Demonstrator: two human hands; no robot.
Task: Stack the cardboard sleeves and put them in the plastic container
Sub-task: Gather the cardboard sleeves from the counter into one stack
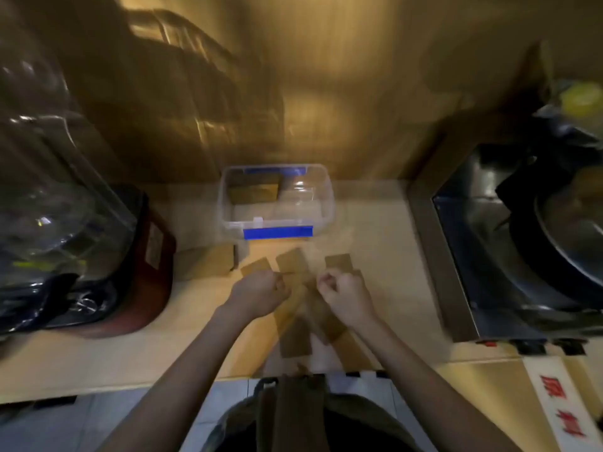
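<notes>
Cardboard sleeves point(295, 334) are spread flat on the counter point(385, 256), some fanned out at twelve o'clock from the hands, others overlapping between the wrists toward six o'clock. The left hand point(257, 293) and right hand point(346, 293) are both curled into loose fists over the pile; motion blur hides whether a sleeve is pinched in either, so the grip cannot be told.

A clear plastic container point(228, 203) with blue clips is set at twelve o'clock, well apart from the hands, and some brown pieces already seem to be lying in its far left corner. A small cardboard box point(205, 262) is seen at ten o'clock of the left hand.

Gathering appears to be the step in hand. It is likely done best if the loose sleeves are swept inward from both sides, turned the same way, and tapped square on the counter before being lifted, so that the stack is not splayed when lowered into the container.
</notes>
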